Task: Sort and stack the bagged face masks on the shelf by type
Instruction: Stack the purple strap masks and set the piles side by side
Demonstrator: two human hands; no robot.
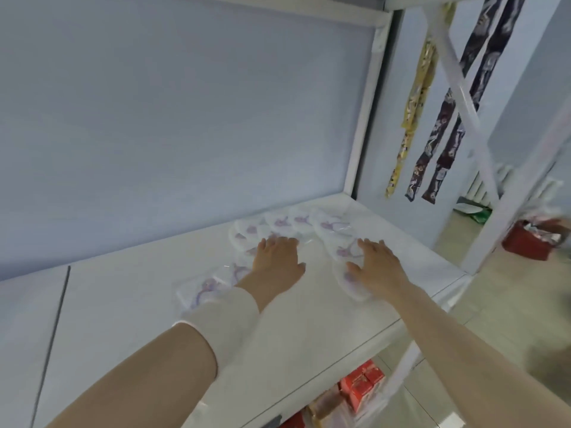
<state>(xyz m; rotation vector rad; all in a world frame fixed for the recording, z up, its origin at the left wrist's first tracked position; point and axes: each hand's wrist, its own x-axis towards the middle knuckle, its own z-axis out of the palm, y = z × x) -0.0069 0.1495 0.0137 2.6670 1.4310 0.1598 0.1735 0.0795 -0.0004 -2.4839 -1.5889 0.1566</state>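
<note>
I see the bagged masks [335,227] lying flat on the white shelf [309,319] at mid-frame: white masks with a purple print, each in a clear bag. They're spread in a loose, overlapping arc, from lower centre-left up toward the back, then down right of centre.

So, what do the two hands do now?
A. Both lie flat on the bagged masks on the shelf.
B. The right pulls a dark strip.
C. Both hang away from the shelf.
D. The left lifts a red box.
A: the left hand and the right hand lie palm down, fingers straight, on the bagged masks spread over the white shelf.
</note>
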